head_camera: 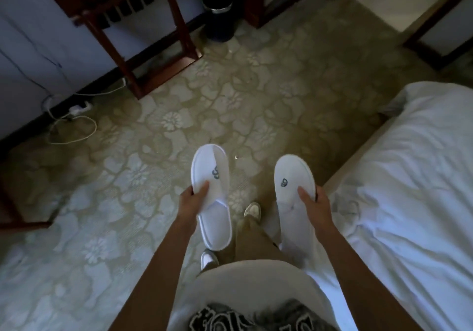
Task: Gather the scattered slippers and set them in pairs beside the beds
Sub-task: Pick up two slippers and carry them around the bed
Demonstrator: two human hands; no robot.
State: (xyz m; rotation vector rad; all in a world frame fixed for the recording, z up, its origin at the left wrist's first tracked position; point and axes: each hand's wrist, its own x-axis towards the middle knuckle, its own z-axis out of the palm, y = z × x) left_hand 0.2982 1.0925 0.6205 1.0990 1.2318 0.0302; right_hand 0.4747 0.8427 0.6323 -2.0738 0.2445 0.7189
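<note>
I hold two white slippers with small dark logos, one in each hand, toes pointing away from me, above the patterned carpet. My left hand (190,204) grips the left slipper (212,174) at its middle, thumb on top. My right hand (316,206) grips the right slipper (291,177) the same way. A bed (414,177) with rumpled white sheets lies just to the right of the right slipper. My own feet in pale shoes show below the slippers.
A dark wooden luggage rack (133,18) stands at the far left against the wall, with white cables and a plug (74,116) on the floor. A black waste bin (217,13) sits beside a wooden cabinet at the back. Open carpet (230,100) lies ahead.
</note>
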